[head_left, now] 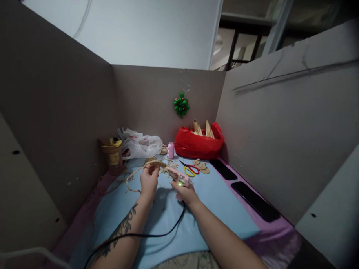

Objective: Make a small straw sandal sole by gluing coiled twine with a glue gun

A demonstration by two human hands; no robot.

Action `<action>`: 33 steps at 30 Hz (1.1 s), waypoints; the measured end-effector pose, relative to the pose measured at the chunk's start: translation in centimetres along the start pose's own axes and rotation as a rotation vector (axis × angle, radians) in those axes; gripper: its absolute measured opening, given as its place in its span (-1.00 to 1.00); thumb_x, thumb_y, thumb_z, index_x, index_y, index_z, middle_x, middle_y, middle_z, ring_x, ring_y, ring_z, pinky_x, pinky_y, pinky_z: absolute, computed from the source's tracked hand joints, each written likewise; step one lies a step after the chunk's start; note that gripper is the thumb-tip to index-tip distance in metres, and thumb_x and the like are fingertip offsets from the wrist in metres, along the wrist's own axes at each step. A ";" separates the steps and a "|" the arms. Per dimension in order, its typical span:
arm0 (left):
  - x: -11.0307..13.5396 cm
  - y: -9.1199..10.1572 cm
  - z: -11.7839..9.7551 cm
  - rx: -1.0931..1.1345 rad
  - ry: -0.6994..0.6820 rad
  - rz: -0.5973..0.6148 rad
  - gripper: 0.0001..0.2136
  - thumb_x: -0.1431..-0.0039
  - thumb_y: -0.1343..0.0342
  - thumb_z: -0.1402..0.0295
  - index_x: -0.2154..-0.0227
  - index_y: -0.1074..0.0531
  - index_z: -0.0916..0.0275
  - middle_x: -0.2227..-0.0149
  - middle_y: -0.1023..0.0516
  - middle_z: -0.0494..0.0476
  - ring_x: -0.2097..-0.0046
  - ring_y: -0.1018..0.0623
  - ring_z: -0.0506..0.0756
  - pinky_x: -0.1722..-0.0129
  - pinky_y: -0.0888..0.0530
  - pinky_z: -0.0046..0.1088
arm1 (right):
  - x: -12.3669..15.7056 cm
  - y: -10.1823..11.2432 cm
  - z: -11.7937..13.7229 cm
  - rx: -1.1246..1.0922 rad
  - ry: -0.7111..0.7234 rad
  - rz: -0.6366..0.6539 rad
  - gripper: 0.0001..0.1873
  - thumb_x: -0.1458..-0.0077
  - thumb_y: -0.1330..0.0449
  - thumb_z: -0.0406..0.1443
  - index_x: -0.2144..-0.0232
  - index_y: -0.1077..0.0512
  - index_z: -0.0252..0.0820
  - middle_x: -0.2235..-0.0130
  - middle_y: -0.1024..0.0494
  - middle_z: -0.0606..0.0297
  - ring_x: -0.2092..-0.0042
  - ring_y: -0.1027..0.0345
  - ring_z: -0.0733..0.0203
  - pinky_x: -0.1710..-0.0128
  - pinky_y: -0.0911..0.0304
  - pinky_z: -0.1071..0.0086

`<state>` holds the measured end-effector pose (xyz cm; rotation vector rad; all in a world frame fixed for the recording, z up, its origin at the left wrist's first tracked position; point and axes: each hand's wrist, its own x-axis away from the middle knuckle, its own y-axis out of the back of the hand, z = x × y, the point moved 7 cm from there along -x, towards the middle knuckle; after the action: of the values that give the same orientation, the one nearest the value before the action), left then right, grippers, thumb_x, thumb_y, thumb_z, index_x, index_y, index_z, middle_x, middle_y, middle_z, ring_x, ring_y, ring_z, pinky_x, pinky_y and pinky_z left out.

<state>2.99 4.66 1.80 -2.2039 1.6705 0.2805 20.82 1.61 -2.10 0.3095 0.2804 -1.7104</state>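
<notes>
Landmark: scissors (186, 166), red-and-yellow handled. Left hand (150, 178): thumb and fingers pinching a braided straw piece (157, 164), left of the scissors. Right hand (187, 193): wrapped round a pink glue gun (180, 178), green light lit, on the near side of the scissors. Gun's front end: faces the straw; contact too small to confirm. Advisable handling: steady pinch, fingertips clear of probable heat, thin even bead, black cable (164, 235) kept slack.
</notes>
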 end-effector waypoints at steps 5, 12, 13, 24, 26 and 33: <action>0.0 0.1 0.1 0.004 0.030 -0.021 -0.71 0.05 -0.17 0.15 0.36 -0.42 0.28 0.43 -0.52 0.09 0.38 -0.51 0.06 0.47 -0.36 -0.50 | -0.1 0.2 -0.1 0.009 -0.019 -0.003 -0.76 0.17 -0.31 -0.20 0.37 -0.53 -0.15 0.43 -0.57 0.26 0.30 -0.46 0.07 0.31 -0.39 0.30; -0.2 0.1 1.0 -0.015 0.101 -0.020 -0.67 0.09 -0.17 0.08 0.46 -0.41 0.30 0.47 -0.52 0.12 0.40 -0.51 0.07 0.50 -0.37 -0.51 | -0.1 0.3 0.1 -0.022 -0.010 0.002 -0.71 0.15 -0.30 -0.16 0.33 -0.53 -0.17 0.34 -0.60 0.23 0.22 -0.48 0.04 0.22 -0.39 0.25; -0.3 0.1 1.2 -0.033 0.114 -0.015 -0.67 0.10 -0.18 0.07 0.49 -0.40 0.29 0.49 -0.51 0.12 0.42 -0.50 0.06 0.51 -0.36 -0.51 | -0.1 0.4 0.2 -0.036 -0.007 -0.005 -0.66 0.15 -0.30 -0.15 0.28 -0.53 -0.17 0.29 -0.61 0.21 0.20 -0.48 0.03 0.21 -0.39 0.23; 1.1 -2.8 2.8 -0.065 0.315 0.394 -0.75 0.14 -0.19 0.19 0.65 -0.32 0.25 0.61 -0.38 -0.01 0.53 -0.37 -0.04 0.56 -0.25 -0.58 | -0.1 0.9 1.3 -0.214 -0.009 -0.009 -0.39 0.05 -0.25 -0.10 -0.08 -0.34 -0.12 0.16 -0.56 0.17 0.55 -0.26 0.31 0.68 -0.11 0.46; 1.2 -2.9 2.6 -0.077 0.304 0.414 -0.74 0.14 -0.19 0.18 0.65 -0.32 0.26 0.61 -0.38 -0.02 0.53 -0.36 -0.04 0.56 -0.25 -0.58 | 0.0 0.6 1.3 -0.237 -0.026 0.039 -0.34 0.04 -0.24 -0.11 -0.13 -0.28 -0.11 0.16 -0.56 0.19 0.64 -0.12 0.41 0.72 -0.03 0.48; 1.3 -3.3 2.2 -0.114 0.284 0.453 -0.74 0.13 -0.19 0.17 0.65 -0.33 0.26 0.62 -0.37 -0.02 0.56 -0.34 -0.04 0.56 -0.24 -0.57 | 0.2 0.4 1.4 -0.174 -0.006 0.098 -0.32 -0.01 -0.22 -0.10 -0.19 -0.21 -0.02 0.11 -0.54 0.20 0.62 -0.15 0.40 0.69 -0.08 0.46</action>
<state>6.62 5.11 -0.18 -1.9886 2.3614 0.1847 21.10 0.88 -0.85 0.1869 0.4003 -1.5780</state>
